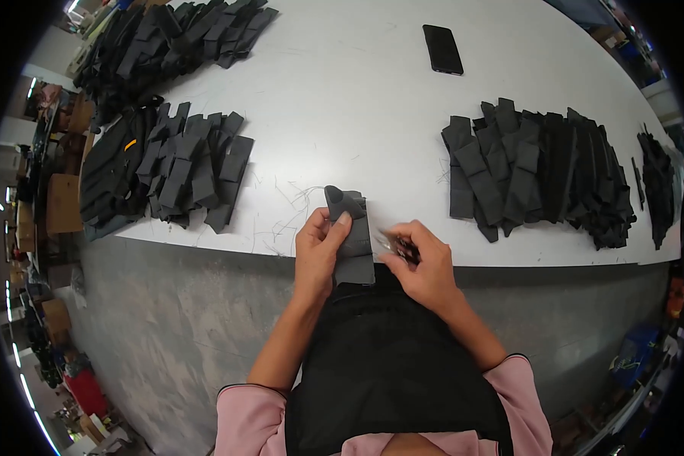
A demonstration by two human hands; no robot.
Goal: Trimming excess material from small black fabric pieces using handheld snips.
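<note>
My left hand (319, 247) grips a dark grey fabric strap piece (355, 266) at the table's front edge, its thumb pressed on the front. The piece stands upright, with a folded, rolled tip at the top. Just right of it, my right hand (424, 262) is closed around small thread snips (387, 242), their metal blades pointing at the fabric's right edge. The blades are blurred, and I cannot tell whether they touch the fabric. Loose thread ends (285, 216) lie on the white table (342, 99) left of my left hand.
Similar fabric pieces lie in heaps at left (186, 163), far left (159, 45) and right (509, 163). A black phone (442, 50) rests toward the back. Near the right end is another dark bundle (656, 186). A black apron (395, 357) covers my front, below the table edge.
</note>
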